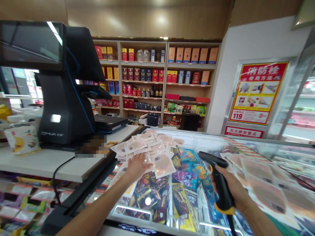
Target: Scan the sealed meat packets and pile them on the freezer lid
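My right hand [233, 186] is wrapped round the grip of a black and yellow barcode scanner [222, 186], whose head points up and to the left. Its cable hangs down toward the lower edge. My left hand [137, 167] lies with its fingers spread on a loose pile of clear flat packets [162, 160], each with a pale round thing inside. The pile sits on the glass top of a chest freezer [137, 214]. More such packets [268, 193] are spread at the right, beyond my right hand. What my left fingertips touch underneath is hidden.
Under the glass lie colourful ice cream packs [182, 206]. A black checkout terminal [66, 114] stands on the white counter [59, 167] at the left, near a white-and-yellow bag [23, 139]. Shelves [141, 64] of boxes and bottles line the back; a red poster [258, 93] hangs right.
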The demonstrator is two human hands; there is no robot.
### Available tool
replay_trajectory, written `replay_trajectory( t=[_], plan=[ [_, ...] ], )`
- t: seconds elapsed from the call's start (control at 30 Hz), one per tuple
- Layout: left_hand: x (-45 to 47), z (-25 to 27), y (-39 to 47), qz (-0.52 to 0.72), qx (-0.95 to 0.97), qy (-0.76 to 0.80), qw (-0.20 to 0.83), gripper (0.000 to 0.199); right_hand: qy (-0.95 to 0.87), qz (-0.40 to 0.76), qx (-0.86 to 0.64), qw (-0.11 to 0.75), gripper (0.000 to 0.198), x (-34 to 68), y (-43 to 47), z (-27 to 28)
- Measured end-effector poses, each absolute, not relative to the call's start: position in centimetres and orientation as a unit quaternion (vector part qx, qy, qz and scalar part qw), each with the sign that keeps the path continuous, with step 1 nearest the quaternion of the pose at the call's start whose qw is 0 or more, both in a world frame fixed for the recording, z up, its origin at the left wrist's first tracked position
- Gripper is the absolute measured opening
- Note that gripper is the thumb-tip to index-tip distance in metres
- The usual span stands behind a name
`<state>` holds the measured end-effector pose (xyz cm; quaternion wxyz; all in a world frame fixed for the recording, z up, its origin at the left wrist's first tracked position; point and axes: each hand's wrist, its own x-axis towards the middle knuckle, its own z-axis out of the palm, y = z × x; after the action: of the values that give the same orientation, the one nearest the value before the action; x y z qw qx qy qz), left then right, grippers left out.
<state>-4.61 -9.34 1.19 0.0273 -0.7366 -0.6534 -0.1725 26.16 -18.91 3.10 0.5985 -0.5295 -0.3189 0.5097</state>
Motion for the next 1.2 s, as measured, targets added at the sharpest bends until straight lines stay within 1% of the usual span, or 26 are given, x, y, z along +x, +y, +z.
replay_trajectory(
  t=[0.13,0.2,0.27,0.33,0.43,0.53,0.57,0.6,0.63,0.67,0.77,0.87,1.2],
  plan=[
    [-5.7,1.7,-10.0,-0.15,-0.698,-0.699,0.036,0.065,-0.32,0.511,-0.525,0.6,0.031,26.2,-19.0,3.3],
    [-6.2,1.6,-10.4,-0.142,-0.695,-0.703,0.045,0.063,-0.321,0.514,-0.519,0.603,0.031,26.2,-19.1,3.5],
    [-6.4,1.5,-10.9,-0.162,-0.711,-0.683,0.038,0.061,-0.323,0.518,-0.512,0.604,0.03,26.2,-19.2,3.5],
    [-6.2,1.5,-11.4,-0.214,-0.72,-0.66,0.007,0.062,-0.324,0.522,-0.507,0.604,0.03,26.3,-19.2,3.5],
    [-5.3,2.0,-12.1,-0.354,-0.692,-0.624,-0.077,0.068,-0.322,0.522,-0.506,0.607,0.029,26.4,-19.1,3.3],
    [-3.5,2.8,-12.1,-0.468,-0.625,-0.584,-0.223,0.072,-0.316,0.525,-0.505,0.608,0.028,26.3,-19.2,3.3],
    [-2.7,3.0,-11.9,-0.494,-0.605,-0.567,-0.262,0.069,-0.313,0.526,-0.503,0.61,0.028,26.2,-19.2,3.4],
    [-1.8,3.0,-11.5,-0.512,-0.59,-0.55,-0.295,0.061,-0.31,0.527,-0.502,0.612,0.027,26.2,-19.3,3.5],
    [-0.7,2.9,-11.0,-0.517,-0.582,-0.527,-0.339,0.05,-0.308,0.527,-0.5,0.614,0.026,26.1,-19.4,3.7],
    [0.3,2.8,-10.5,-0.516,-0.58,-0.519,-0.357,0.041,-0.307,0.528,-0.499,0.615,0.026,26.0,-19.5,3.9],
    [3.7,1.9,-8.7,-0.517,-0.573,-0.51,-0.38,0.033,-0.316,0.536,-0.486,0.614,0.027,26.0,-19.9,4.5],
    [6.5,1.1,-7.4,-0.517,-0.573,-0.505,-0.387,0.032,-0.332,0.546,-0.469,0.609,0.028,26.1,-20.3,5.0],
    [10.7,1.4,-6.5,-0.499,-0.608,-0.512,-0.346,0.031,-0.35,0.542,-0.48,0.595,0.029,25.6,-20.8,5.2]
  ],
)
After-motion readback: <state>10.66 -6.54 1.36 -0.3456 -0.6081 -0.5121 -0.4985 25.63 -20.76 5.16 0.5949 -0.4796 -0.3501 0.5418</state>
